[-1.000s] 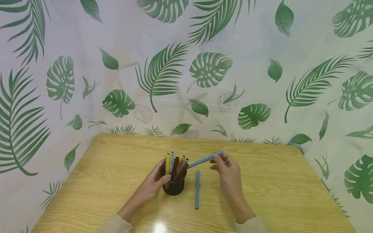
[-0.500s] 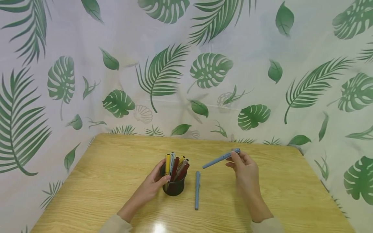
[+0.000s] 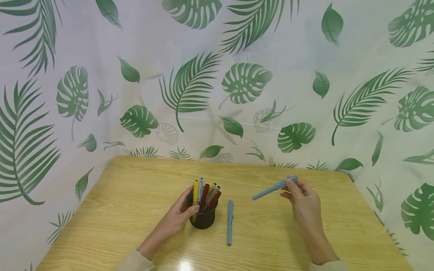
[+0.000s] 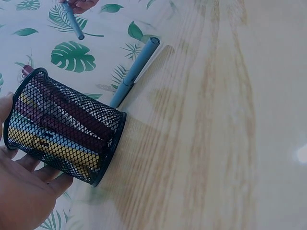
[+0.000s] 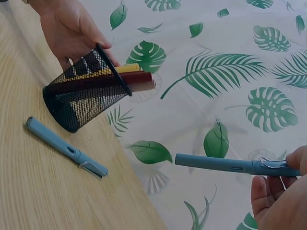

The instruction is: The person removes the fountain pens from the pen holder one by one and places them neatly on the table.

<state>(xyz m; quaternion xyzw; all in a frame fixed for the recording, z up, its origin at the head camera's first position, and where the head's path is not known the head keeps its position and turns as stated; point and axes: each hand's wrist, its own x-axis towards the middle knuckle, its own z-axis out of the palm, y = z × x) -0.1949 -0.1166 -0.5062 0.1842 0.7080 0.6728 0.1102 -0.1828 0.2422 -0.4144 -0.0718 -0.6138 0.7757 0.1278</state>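
My left hand (image 3: 178, 215) grips a black mesh pen holder (image 4: 67, 124) by its side, thumb at the rim. Yellow, light blue, dark red and greyish pens (image 3: 205, 195) stand in the holder. Over the right part of the table, my right hand (image 3: 306, 205) pinches a blue pen (image 5: 216, 163) near its clip end. That pen is in the air, tilted, its bare end pointing left toward the holder. A second blue pen (image 3: 230, 223) lies on the table just right of the holder, its capped end away from me.
The wooden table (image 3: 135, 188) ends at the back against a white cloth (image 3: 203, 131) with green leaves, which also hangs at both sides. Light reflects off the table near its front edge.
My right hand has drawn the blue pen out from beside the pen holder and carried it to the right. The left hand, pen holder and lying pen have stayed in place.
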